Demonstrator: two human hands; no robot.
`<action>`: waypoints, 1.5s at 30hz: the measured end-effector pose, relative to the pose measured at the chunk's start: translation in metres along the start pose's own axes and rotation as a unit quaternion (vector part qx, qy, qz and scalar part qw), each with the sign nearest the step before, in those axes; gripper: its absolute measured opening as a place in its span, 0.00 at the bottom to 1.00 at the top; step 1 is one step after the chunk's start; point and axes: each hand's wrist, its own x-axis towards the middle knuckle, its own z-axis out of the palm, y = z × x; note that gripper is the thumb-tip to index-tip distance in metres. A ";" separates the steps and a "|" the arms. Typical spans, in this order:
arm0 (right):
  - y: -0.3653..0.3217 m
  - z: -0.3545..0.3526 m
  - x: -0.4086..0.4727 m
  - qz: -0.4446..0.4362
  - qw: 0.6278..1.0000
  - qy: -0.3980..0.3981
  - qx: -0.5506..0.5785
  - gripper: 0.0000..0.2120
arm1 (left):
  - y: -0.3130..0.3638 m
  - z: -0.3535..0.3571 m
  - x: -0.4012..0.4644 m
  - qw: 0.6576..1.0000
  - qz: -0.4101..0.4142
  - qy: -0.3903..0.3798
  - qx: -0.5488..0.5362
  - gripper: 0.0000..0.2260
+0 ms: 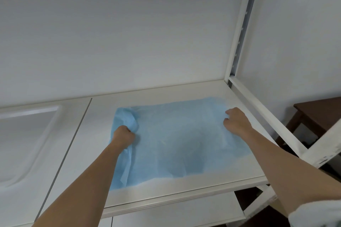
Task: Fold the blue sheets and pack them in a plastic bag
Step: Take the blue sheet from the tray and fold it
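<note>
A thin light blue sheet (pixel 177 140) lies spread over the white shelf board (pixel 184 191). Its left edge is bunched and lifted off the board. My left hand (pixel 123 135) grips that bunched left edge in a fist. My right hand (pixel 236 121) is at the sheet's right edge near the far corner, fingers curled down and pinching the fabric. No plastic bag is visible.
A white metal shelf upright (pixel 239 29) and side rail (pixel 265 116) run along the right. A white wall stands behind. A moulded white panel (pixel 24 145) lies to the left. A dark wooden table (pixel 319 114) stands at far right.
</note>
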 end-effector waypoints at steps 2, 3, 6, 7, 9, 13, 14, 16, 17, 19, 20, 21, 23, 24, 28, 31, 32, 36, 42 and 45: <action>-0.004 0.001 -0.008 0.028 0.997 0.003 -0.078 0.08 | 0.003 -0.001 -0.002 1.000 0.004 0.013 0.012 0.11; -0.007 0.001 -0.013 0.041 0.992 0.006 -0.116 0.04 | 0.005 -0.002 -0.002 1.000 0.006 0.019 0.013 0.11; -0.013 0.010 -0.018 0.018 0.986 0.075 -0.147 0.05 | 0.010 -0.003 -0.004 0.999 0.014 0.039 0.012 0.12; -0.014 0.014 -0.017 -0.010 0.986 0.102 -0.132 0.08 | 0.012 -0.004 -0.004 0.999 0.017 0.043 0.007 0.12; -0.017 0.025 -0.014 -0.071 0.988 0.129 -0.055 0.12 | 0.015 -0.004 -0.004 0.999 0.023 0.049 -0.007 0.12; -0.039 0.045 -0.021 -0.185 0.970 0.049 0.149 0.12 | 0.021 -0.004 -0.007 0.996 0.036 0.059 -0.054 0.05; -0.045 0.050 -0.024 -0.214 0.963 0.027 0.160 0.12 | 0.025 -0.004 -0.009 0.995 0.041 0.059 -0.070 0.02; -0.057 0.059 -0.029 -0.249 0.953 -0.005 0.174 0.12 | 0.033 -0.003 -0.014 0.992 0.052 0.054 -0.096 0.05; -0.063 0.062 -0.032 -0.254 0.950 -0.018 0.182 0.11 | 0.038 -0.002 -0.016 0.991 0.062 0.052 -0.106 0.06; -0.074 0.069 -0.035 -0.259 0.944 -0.039 0.200 0.09 | 0.046 0.001 -0.021 0.988 0.077 0.049 -0.126 0.06; -0.080 0.071 -0.036 -0.257 0.941 -0.050 0.216 0.08 | 0.050 0.003 -0.023 0.986 0.086 0.047 -0.133 0.07; -0.085 0.073 -0.037 -0.247 0.937 -0.065 0.240 0.07 | 0.054 0.005 -0.026 0.985 0.094 0.043 -0.141 0.08; -0.095 0.075 -0.040 -0.200 0.929 -0.109 0.293 0.11 | 0.060 0.011 -0.033 0.983 0.107 0.010 -0.149 0.09; -0.097 0.079 -0.040 -0.175 0.927 -0.134 0.304 0.14 | 0.062 0.012 -0.037 0.982 0.111 -0.032 -0.152 0.09; -0.093 0.092 -0.039 -0.136 0.939 -0.162 0.271 0.19 | 0.056 0.009 -0.045 0.954 0.093 -0.230 -0.167 0.12; -0.095 0.095 -0.040 -0.121 0.943 -0.156 0.266 0.16 | 0.037 0.001 -0.030 0.972 0.075 -0.139 -0.175 0.09; -0.097 0.097 -0.040 -0.111 0.945 -0.155 0.266 0.20 | 0.028 -0.001 -0.023 0.980 0.065 -0.089 -0.163 0.07; -0.099 0.107 -0.043 -0.136 0.964 -0.125 0.189 0.31 | -0.005 -0.008 -0.009 0.997 0.004 0.028 -0.076 0.06; -0.103 0.114 -0.043 -0.209 0.967 -0.060 0.130 0.14 | -0.014 -0.008 -0.012 0.997 -0.033 0.024 -0.072 0.11; -0.105 0.108 -0.038 -0.259 0.947 -0.014 0.188 0.14 | -0.012 -0.007 -0.010 0.996 -0.025 0.024 -0.082 0.13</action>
